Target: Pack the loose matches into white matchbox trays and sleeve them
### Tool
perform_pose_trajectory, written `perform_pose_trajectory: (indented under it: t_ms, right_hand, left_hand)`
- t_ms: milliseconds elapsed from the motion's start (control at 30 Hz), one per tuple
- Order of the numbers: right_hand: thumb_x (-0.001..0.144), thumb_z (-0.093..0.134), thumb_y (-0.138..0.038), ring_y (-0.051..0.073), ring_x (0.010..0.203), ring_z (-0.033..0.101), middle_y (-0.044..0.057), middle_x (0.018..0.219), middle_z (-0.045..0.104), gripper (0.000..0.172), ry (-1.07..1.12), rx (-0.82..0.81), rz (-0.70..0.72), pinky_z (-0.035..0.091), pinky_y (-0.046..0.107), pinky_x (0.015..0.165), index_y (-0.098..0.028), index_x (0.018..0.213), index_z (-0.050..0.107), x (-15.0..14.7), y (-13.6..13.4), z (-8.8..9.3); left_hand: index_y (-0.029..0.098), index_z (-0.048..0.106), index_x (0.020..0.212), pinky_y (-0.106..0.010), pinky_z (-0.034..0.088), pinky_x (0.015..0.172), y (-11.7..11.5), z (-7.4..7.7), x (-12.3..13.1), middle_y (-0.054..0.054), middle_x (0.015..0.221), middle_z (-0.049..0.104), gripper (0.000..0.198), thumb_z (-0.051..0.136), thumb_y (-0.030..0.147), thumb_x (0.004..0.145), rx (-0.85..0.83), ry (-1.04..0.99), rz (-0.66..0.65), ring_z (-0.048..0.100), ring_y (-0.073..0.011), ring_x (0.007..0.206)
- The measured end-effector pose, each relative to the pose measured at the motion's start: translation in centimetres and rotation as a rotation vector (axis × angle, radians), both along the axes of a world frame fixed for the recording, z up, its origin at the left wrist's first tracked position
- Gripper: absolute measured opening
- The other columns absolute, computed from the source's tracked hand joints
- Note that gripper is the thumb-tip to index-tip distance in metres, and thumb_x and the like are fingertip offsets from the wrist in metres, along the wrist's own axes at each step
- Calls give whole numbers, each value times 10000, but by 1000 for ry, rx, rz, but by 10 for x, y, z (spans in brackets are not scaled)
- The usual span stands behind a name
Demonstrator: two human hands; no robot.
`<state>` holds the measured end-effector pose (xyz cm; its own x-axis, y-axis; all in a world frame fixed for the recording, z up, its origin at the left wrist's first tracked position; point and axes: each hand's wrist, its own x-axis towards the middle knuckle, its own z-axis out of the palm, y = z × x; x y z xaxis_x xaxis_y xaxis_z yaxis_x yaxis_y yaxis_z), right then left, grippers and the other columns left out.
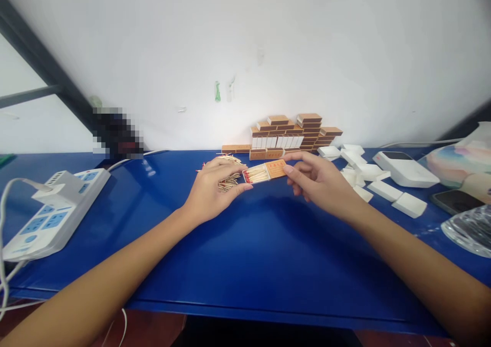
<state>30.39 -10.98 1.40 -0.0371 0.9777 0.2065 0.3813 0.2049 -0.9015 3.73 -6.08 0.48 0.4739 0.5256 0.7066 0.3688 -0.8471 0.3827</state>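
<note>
Between my two hands is a matchbox, its white inner tray [261,173] full of red-tipped matches and partly inside the orange sleeve [276,168]. My left hand [212,186] pinches the tray's left end between thumb and fingers. On the other side, my right hand [312,175] grips the right end of the sleeve. The box is held above the blue table, slightly tilted. Behind my left hand lies a pile of loose matches [229,181], partly hidden by the fingers.
Stacked matchboxes [282,127] stand against the wall. Several white box trays [383,190] lie to the right, near a white device [406,169], a dark phone [457,200] and clear plastic [470,228]. A power strip [57,216] with white cables occupies the left. The blue table's [238,270] front edge runs below.
</note>
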Motion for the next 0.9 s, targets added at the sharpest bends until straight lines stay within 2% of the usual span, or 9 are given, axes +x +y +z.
perform_pose_trajectory:
  t_ms: [233, 467, 667, 733, 800, 833, 900]
  right_hand:
    - [931, 697, -564, 142, 588, 601, -6, 718, 613, 442, 14, 115, -58, 460, 246, 456, -209, 1191, 660, -3, -6, 4]
    - [920, 714, -555, 121, 544, 564, -15, 714, 606, 422, 51, 103, -46, 465, 244, 447, -218, 1172, 678, -3, -7, 7]
    - [904, 715, -585, 146, 572, 591, 1, 725, 627, 466, 105, -5, 37, 489, 254, 420, -213, 1182, 674, -6, -6, 3]
    - [903, 708, -599, 155, 593, 605, 16, 764, 641, 511, 125, -33, 64, 501, 264, 422, -213, 1236, 677, -9, -6, 2]
    - [923, 676, -610, 164, 619, 624, 44, 832, 676, 535, 121, -34, 15, 529, 280, 451, -211, 1279, 678, -16, -10, -1]
    - [944, 642, -617, 181, 677, 656, 72, 910, 704, 545, 122, -21, -31, 555, 292, 482, -211, 1306, 674, -20, -13, -2]
    - [995, 551, -623, 237, 906, 714, 133, 1189, 719, 579, 132, 2, -60, 630, 338, 615, -230, 1412, 628, -31, -21, -4]
  left_hand:
    - [235, 749, 1204, -459, 585, 974, -3, 4, 1, -64, 1139, 786, 346, 832, 297, 874, 63, 7, -31, 681, -224, 1102]
    - [224, 775, 1148, -449, 609, 917, -3, 4, 1, -70, 1051, 798, 306, 839, 317, 863, 77, 19, -59, 685, -234, 1064]
    - [241, 773, 1156, -453, 609, 944, -4, 1, 2, -68, 1112, 783, 329, 846, 354, 855, 12, 7, -31, 710, -230, 1070]
    - [246, 775, 1150, -443, 606, 944, -4, 0, 3, -61, 1110, 785, 335, 853, 367, 848, 13, 3, -20, 715, -226, 1056]
    - [241, 777, 1144, -430, 605, 934, -5, 0, 3, -60, 1098, 789, 334, 854, 371, 846, 26, -9, -9, 716, -224, 1049]
    - [239, 777, 1140, -425, 605, 926, -5, 0, 3, -61, 1101, 789, 332, 854, 371, 846, 33, -19, -2, 716, -224, 1047]
    - [245, 769, 1161, -429, 601, 925, -5, -1, 3, -62, 1099, 789, 354, 856, 374, 843, 40, -34, 17, 715, -228, 1050]
